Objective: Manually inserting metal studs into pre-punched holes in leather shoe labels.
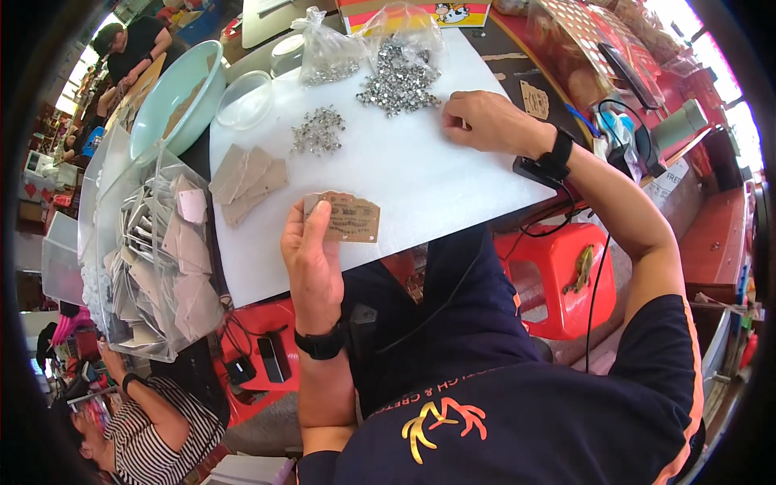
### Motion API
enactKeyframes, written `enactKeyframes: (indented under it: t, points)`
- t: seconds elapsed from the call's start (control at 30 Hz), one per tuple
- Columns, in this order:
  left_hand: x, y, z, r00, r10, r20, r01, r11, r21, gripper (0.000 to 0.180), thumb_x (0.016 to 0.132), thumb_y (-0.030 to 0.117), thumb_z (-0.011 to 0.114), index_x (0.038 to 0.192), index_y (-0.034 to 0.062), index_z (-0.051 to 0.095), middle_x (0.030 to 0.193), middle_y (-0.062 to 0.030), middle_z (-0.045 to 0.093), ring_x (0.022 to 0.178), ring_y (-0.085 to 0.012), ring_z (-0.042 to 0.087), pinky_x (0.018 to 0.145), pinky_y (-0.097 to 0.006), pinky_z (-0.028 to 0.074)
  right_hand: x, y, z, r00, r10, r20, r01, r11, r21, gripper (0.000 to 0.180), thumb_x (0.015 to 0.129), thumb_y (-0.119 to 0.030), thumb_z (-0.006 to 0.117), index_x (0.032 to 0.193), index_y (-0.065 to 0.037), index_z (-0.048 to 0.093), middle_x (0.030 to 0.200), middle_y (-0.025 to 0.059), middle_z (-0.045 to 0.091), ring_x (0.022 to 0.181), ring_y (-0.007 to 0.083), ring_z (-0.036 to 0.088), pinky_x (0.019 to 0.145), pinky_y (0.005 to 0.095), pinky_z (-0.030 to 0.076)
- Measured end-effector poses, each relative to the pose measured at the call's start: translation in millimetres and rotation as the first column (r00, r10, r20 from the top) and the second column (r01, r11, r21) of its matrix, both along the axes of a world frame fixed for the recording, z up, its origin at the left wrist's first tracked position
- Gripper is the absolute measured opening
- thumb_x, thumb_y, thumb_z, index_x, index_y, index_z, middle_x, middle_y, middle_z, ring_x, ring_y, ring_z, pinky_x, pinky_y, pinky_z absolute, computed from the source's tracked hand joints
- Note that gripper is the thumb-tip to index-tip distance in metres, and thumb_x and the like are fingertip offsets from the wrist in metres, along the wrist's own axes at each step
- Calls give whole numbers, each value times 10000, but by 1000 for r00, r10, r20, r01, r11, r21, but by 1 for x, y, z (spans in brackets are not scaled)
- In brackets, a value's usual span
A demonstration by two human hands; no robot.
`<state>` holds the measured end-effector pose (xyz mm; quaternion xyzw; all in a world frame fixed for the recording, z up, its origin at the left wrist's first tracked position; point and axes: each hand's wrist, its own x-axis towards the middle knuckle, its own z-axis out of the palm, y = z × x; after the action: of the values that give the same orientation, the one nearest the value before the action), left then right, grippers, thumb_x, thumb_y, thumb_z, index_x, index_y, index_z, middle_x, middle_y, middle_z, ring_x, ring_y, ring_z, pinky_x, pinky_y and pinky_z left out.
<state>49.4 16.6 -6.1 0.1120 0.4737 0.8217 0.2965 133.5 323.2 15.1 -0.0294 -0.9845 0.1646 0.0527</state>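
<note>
My left hand [311,263] pinches a brown printed card [354,218] with a shaped upper edge, thumb on top, near the front edge of the white board [420,194]. My right hand [489,121] rests on the board farther back with its fingers curled in. Whatever it may hold is hidden. Just left of that hand lies a heap of small shiny metal pieces [398,85], spilling from a clear plastic bag [404,32]. A smaller group of metal pieces [319,131] lies mid-left, and a stack of plain brown cards [246,182] sits nearer me.
To the left stand a clear bin [162,267] full of cards and a pale green basin [182,101]. A round clear lid [245,101] and another knotted bag [327,48] sit at the back. A cable runs by a red stool [558,275]. Two other people are at the left.
</note>
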Motion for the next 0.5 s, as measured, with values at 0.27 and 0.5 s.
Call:
enactKeyframes:
  t: [0.27,0.5]
  points:
    - [4,3,5,998,47,-43,-48,999,-13,186,956,116,569,1106,7,582,1011,-71,668,935,-130,618,879,-286,469,-3,3,6,995,-37,95,58,971,-231,123,842,-99,621,833,24,624,696,93,621,649,147,584,629,296,471]
    - [9,6,8,996,57,-64,-57,998,-7,223,935,108,589,1138,17,579,1053,-45,640,974,-125,597,870,-276,458,-1,-5,5,999,26,27,-29,994,107,135,828,-129,591,833,1,629,805,177,642,767,352,622,711,413,479]
